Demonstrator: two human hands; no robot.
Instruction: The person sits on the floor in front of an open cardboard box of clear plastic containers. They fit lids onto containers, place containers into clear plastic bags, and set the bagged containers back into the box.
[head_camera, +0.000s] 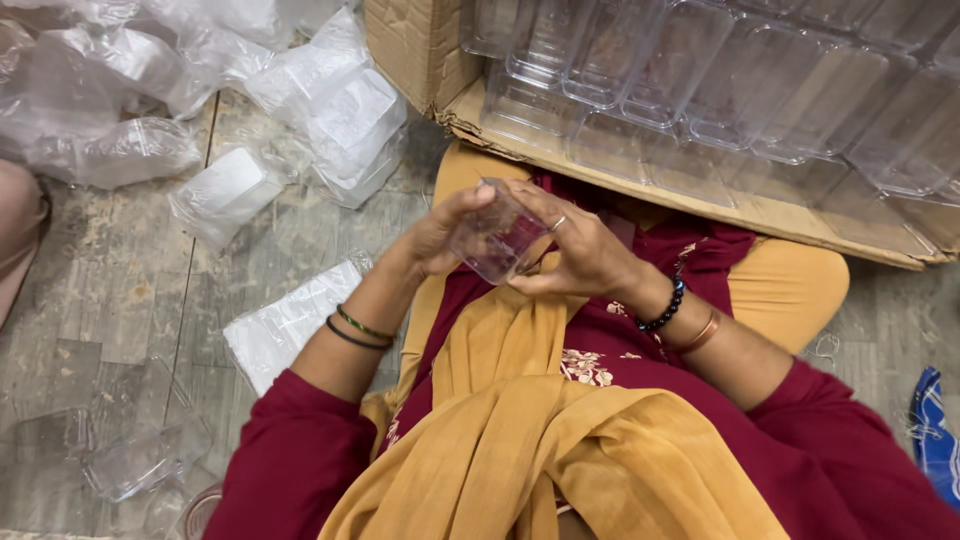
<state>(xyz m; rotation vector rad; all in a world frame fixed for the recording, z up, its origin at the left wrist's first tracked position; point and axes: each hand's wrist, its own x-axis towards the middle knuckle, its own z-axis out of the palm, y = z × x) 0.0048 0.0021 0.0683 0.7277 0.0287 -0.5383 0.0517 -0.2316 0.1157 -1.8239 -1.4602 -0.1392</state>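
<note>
1. Your left hand (440, 232) and right hand (580, 250) are both closed around one small clear plastic box (497, 238), held just above your lap at the centre of the frame.
2. The left hand's fingers wrap the box's upper left edge; the right hand cups its right side and underside, with the thumb below. Neither hand is free.
3. The box looks light, stiff and thin-walled. Its smooth sides are probably slippery and might crack or scuff under a hard squeeze, so I judge the corners and rims the safest places to take hold.
4. A brown cardboard carton (700, 195) lies open in the upper right of the frame, filled with rows of similar clear plastic boxes (700, 70).
5. Crumpled clear plastic bags (330, 110) lie on the grey stone floor (120, 300) in the upper left, and more transparent pieces (140, 460) sit at lower left.
6. Hard to make out: whether the held box has a lid or anything inside, since your fingers cover much of it and its transparency blurs the edges.
7. The carton's far end is cut off by the frame's top and right edges. A blue patterned cloth (935, 430) at the right edge is only partly visible.
</note>
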